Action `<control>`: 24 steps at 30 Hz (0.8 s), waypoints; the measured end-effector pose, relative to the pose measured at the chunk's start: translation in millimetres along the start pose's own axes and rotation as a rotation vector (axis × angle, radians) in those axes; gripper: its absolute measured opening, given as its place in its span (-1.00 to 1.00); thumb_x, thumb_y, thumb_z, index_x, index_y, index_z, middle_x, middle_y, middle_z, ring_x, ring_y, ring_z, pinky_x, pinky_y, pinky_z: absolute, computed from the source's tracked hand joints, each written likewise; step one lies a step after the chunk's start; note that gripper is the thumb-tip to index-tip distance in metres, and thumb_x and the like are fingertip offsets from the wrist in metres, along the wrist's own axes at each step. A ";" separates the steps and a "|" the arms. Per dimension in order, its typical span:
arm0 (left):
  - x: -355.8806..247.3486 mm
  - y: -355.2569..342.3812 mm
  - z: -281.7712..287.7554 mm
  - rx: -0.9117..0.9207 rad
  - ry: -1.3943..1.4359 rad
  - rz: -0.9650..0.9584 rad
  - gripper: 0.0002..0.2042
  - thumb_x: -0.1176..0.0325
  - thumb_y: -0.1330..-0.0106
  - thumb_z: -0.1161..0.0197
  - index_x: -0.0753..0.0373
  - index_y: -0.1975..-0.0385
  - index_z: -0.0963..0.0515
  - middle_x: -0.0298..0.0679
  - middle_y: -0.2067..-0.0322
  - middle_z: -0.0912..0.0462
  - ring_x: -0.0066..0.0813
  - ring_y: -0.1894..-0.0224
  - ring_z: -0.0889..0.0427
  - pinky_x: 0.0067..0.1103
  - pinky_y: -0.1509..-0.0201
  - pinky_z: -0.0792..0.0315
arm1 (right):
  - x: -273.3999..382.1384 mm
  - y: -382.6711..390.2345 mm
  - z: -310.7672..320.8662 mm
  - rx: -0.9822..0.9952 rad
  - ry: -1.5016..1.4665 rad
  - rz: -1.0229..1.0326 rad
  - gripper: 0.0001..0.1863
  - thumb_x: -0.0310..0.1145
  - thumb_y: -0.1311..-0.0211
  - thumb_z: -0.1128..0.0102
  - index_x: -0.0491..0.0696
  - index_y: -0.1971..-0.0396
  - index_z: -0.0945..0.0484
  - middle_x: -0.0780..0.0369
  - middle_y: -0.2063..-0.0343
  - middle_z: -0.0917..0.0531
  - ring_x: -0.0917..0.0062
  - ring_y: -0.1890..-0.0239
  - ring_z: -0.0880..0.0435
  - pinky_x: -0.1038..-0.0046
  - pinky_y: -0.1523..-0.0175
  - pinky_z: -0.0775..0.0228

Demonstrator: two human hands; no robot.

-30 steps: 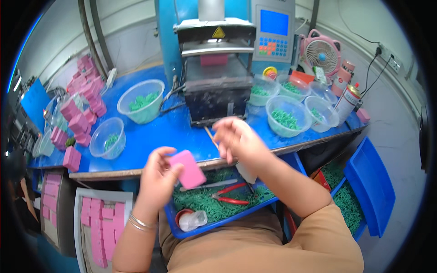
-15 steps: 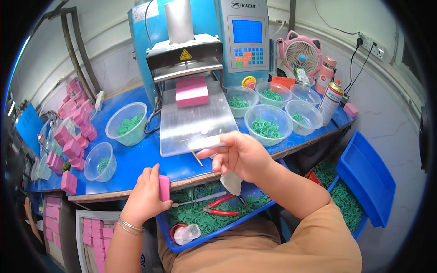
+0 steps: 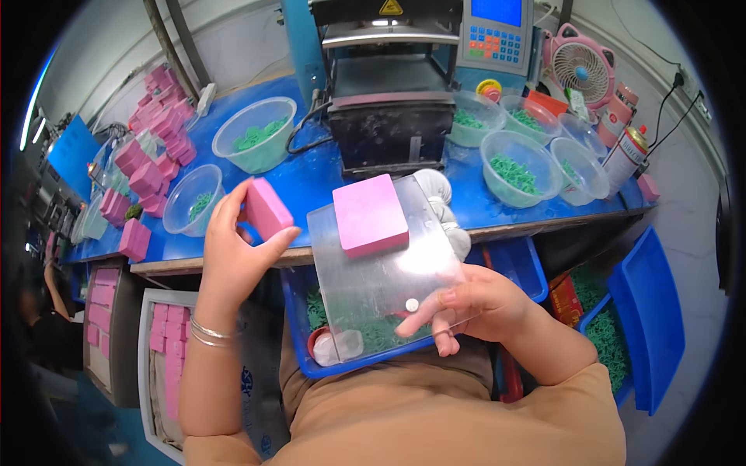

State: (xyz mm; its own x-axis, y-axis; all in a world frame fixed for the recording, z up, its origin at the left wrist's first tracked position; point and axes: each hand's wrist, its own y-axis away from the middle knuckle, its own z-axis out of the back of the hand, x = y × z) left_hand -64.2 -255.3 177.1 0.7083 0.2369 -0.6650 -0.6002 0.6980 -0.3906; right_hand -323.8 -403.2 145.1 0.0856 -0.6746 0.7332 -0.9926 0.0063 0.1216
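Note:
My left hand [image 3: 231, 245] is closed around a flat pink block [image 3: 268, 211], tilted up over the table edge. My right hand [image 3: 483, 301] grips the near right corner of a clear plate [image 3: 350, 283], thumb above it and fingers seen through it. A thicker square pink block [image 3: 371, 208] lies on the far part of this plate, beside the flat one. A small white round piece [image 3: 412, 305] sits on the plate near my right fingers. Under the plate is a blue tray [image 3: 509, 268] of green stringy scraps, partly hidden.
Behind stands a press machine [image 3: 392, 132] with a keypad panel [image 3: 495, 45]. Clear bowls [image 3: 260, 144] of green scraps stand on both sides of the blue table. Pink blocks [image 3: 148, 179] are piled at left; a spray can [image 3: 625, 159] and pink fan [image 3: 580, 71] are at right.
My right hand has drawn the clear plate, with the thicker pink block on it, out of the press toward me. My left hand has raised the flat pink block. The view has shifted.

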 end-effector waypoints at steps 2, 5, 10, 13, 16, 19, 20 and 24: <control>-25.7 11.4 -7.0 0.032 0.099 -0.244 -0.25 0.26 0.20 -0.46 0.41 -0.06 -0.31 -0.03 0.05 -0.44 -0.18 0.02 -0.46 -0.40 -0.05 -0.33 | -9.8 -4.6 -4.8 -0.010 0.012 -0.057 -0.33 -0.40 -0.22 0.11 -0.17 -0.28 0.15 -0.10 0.17 -0.54 0.36 0.44 -0.63 0.48 0.33 -0.46; -38.8 11.2 -22.3 0.215 -0.105 -0.440 -0.24 0.28 0.25 -0.48 0.42 -0.04 -0.33 -0.02 0.03 -0.44 -0.16 -0.02 -0.44 -0.45 -0.11 -0.30 | -20.1 -17.8 -7.0 0.023 0.030 -0.082 -0.34 -0.41 -0.22 0.12 -0.17 -0.28 0.14 -0.12 0.18 -0.54 0.37 0.47 -0.64 0.49 0.33 -0.46; 10.1 -15.5 -23.5 0.226 -0.145 -0.284 -0.23 0.25 0.25 -0.47 0.51 -0.01 -0.32 0.10 0.03 -0.42 -0.08 -0.04 -0.41 -0.44 -0.15 -0.27 | -37.0 -22.6 -6.0 0.038 0.002 -0.142 -0.31 -0.41 -0.21 0.10 -0.14 -0.29 0.17 -0.10 0.18 -0.55 0.37 0.47 -0.64 0.46 0.30 -0.47; 29.3 -19.9 -24.9 0.133 -0.252 -0.185 -0.26 0.24 0.28 -0.49 0.45 0.04 -0.35 0.07 0.02 -0.42 -0.09 -0.05 -0.41 -0.46 -0.15 -0.27 | -48.5 -20.9 -3.3 0.106 -0.054 -0.186 -0.32 -0.40 -0.24 0.11 -0.12 -0.30 0.19 -0.09 0.15 -0.54 0.35 0.42 -0.64 0.43 0.27 -0.47; 25.9 -8.7 -24.6 -0.034 -0.091 -0.069 -0.33 0.22 0.31 -0.52 0.35 0.14 -0.38 0.02 0.01 -0.42 -0.07 -0.05 -0.41 -0.40 -0.19 -0.23 | -57.1 -21.6 -6.6 0.124 -0.102 -0.211 -0.34 -0.39 -0.28 0.14 -0.09 -0.30 0.20 -0.10 0.11 -0.52 0.34 0.38 -0.64 0.43 0.23 -0.46; -4.9 26.1 -20.6 -0.019 -0.102 -0.560 -0.40 0.18 0.32 -0.51 0.24 0.24 -0.39 -0.04 0.01 -0.42 -0.10 -0.11 -0.37 -0.17 -0.23 -0.09 | -63.1 -23.7 -4.0 0.131 -0.031 -0.168 -0.37 -0.40 -0.30 0.14 -0.05 -0.31 0.16 -0.06 0.06 -0.49 0.38 0.27 -0.62 0.45 0.19 -0.46; -16.0 36.3 -17.7 0.035 -0.257 -0.659 -0.41 0.17 0.32 -0.50 0.22 0.24 -0.40 -0.06 0.00 -0.41 -0.11 -0.13 -0.35 -0.10 -0.24 -0.04 | -63.6 -25.0 -4.0 0.112 0.049 -0.136 -0.39 -0.40 -0.31 0.14 -0.04 -0.31 0.12 -0.01 0.05 -0.49 0.42 0.23 -0.60 0.46 0.20 -0.47; -13.7 67.7 -17.9 -0.063 -0.219 -0.757 -0.45 0.10 0.23 -0.48 0.07 0.18 -0.43 -0.08 -0.08 -0.31 0.09 -0.20 -0.21 -0.16 -0.20 -0.19 | -78.1 -26.8 2.9 0.123 0.274 -0.015 -0.43 -0.42 -0.30 0.10 -0.04 -0.28 0.01 0.05 -0.01 -0.46 0.52 0.18 -0.58 0.49 0.11 -0.42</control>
State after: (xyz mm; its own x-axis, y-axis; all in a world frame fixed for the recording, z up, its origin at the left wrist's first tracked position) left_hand -121.1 -223.3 148.3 0.9857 -0.1548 -0.0662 0.0587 0.6848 -0.7263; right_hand -304.2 -352.8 82.6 0.1037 -0.4498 0.8871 -0.9926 -0.1030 0.0638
